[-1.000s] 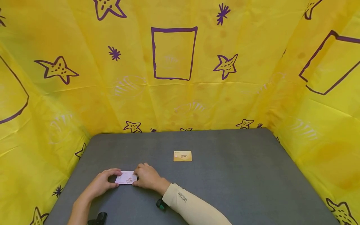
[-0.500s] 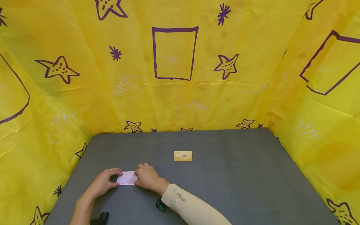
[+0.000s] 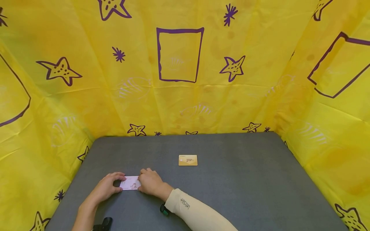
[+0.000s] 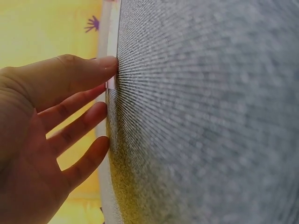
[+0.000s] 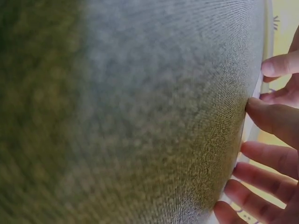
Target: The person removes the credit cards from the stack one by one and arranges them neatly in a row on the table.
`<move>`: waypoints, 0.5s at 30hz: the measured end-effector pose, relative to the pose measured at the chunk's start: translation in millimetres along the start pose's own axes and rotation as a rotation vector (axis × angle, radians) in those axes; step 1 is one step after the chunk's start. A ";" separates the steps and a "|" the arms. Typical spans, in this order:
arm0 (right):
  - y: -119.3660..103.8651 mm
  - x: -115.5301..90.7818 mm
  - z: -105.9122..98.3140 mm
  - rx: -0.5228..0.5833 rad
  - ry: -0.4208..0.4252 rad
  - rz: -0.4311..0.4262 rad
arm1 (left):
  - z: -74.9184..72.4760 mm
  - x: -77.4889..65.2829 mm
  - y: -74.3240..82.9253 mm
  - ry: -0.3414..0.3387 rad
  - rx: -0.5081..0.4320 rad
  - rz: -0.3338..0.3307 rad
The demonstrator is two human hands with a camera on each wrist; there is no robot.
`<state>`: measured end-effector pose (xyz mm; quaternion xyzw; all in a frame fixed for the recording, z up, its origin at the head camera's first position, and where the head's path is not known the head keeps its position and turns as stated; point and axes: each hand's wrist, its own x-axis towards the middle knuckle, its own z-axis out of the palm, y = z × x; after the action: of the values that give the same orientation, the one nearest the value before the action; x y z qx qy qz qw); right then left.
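A pale pink card [image 3: 130, 183] with a small printed picture lies flat at the left of the grey table, in the head view. My left hand [image 3: 105, 187] grips its left end, thumb on the near edge and fingertips on the far edge. At the opposite end, my right hand [image 3: 152, 184] holds the card the same way and covers its right side. The left wrist view shows the left thumb [image 4: 106, 64] at the card's thin edge, with other fingers spread below. In the right wrist view, the right thumb [image 5: 261, 109] and fingers touch down along the table surface.
A gold bank-style card [image 3: 188, 160] lies farther back, right of both hands. The grey table [image 3: 237, 186] meets yellow patterned cloth [image 3: 179, 109] at the back and sides. Dark camera straps [image 3: 103, 224] sit at the wrists.
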<state>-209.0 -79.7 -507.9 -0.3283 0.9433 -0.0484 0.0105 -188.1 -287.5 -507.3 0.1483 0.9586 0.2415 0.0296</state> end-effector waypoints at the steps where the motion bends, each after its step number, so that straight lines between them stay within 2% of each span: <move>1: -0.4 -0.1 -0.3 -0.009 -0.004 -0.002 | 0.2 0.3 -0.1 -0.002 0.001 0.005; 8: -1.8 -0.6 2.6 -0.058 0.001 0.004 | 2.2 1.6 0.4 0.023 0.014 0.039; 15: -2.3 2.5 4.0 -0.086 0.021 -0.002 | 1.8 2.6 0.5 0.036 0.005 0.018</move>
<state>-209.3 -83.3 -511.7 -0.3287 0.9443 -0.0114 -0.0133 -190.2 -285.5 -508.6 0.1526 0.9582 0.2417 0.0098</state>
